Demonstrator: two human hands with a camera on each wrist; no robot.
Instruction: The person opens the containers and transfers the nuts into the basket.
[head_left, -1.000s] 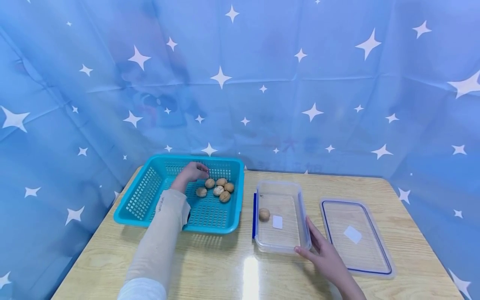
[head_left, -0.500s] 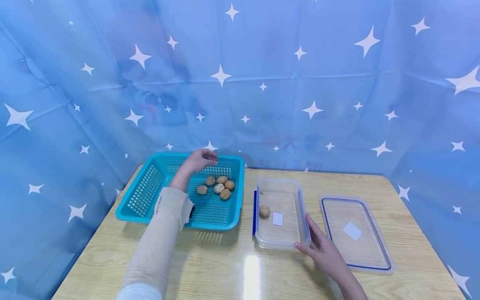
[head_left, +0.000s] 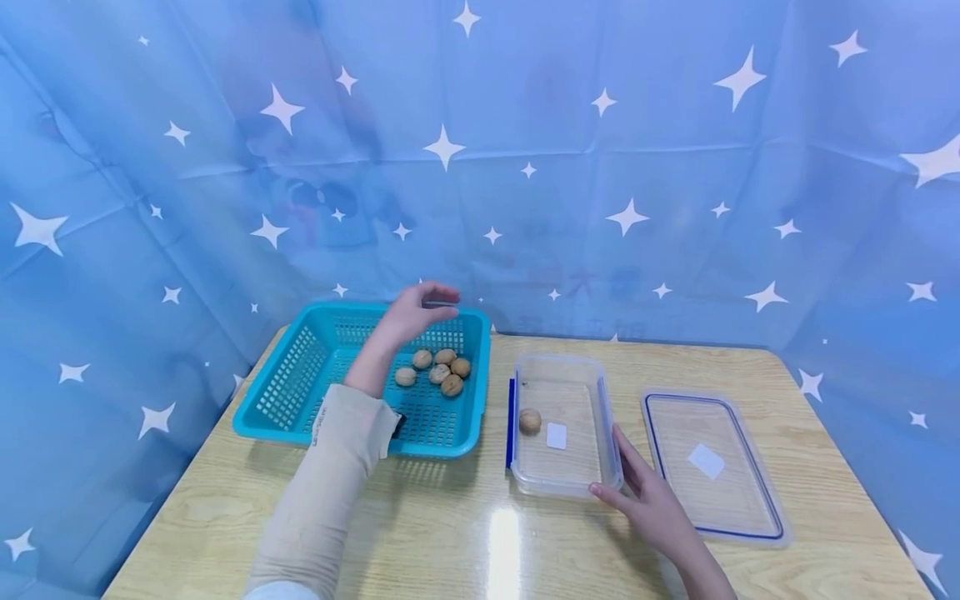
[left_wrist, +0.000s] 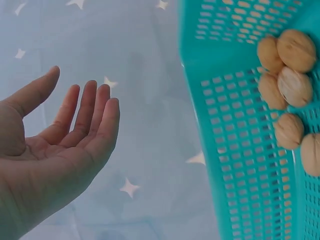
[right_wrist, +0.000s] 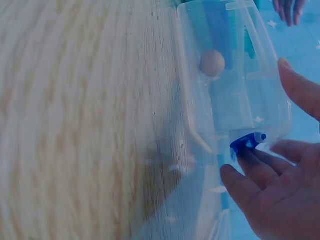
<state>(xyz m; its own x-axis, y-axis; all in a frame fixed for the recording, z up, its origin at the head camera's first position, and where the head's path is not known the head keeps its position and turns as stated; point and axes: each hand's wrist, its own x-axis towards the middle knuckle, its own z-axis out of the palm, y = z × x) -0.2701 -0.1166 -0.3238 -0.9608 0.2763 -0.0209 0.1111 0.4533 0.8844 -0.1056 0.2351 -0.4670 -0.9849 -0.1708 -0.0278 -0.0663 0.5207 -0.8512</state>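
My left hand (head_left: 417, 314) hovers over the far rim of the turquoise basket (head_left: 281, 400). The left wrist view shows that hand (left_wrist: 70, 145) with spread, softly bent fingers and nothing in its palm. Several walnuts (head_left: 439, 374) lie grouped in the basket's right half, below and right of this hand. At the near right corner of a clear plastic food container (head_left: 577, 475), my right hand (head_left: 651, 504) holds on, thumb at the near edge and fingers along the right side. Its fingertips touch a blue latch (right_wrist: 248, 142). One walnut (head_left: 530, 422) sits inside the container by the left wall.
A clear lid (head_left: 731, 500) with a blue seal lies flat to the right of the container. Everything stands on a wood-grain table (head_left: 435, 533). A blue star-printed curtain (head_left: 540, 200) hangs behind and at both sides.
My left hand has risen from beside the walnuts in the basket and moved right and away, up over the far rim. The right hand keeps its place at the container.
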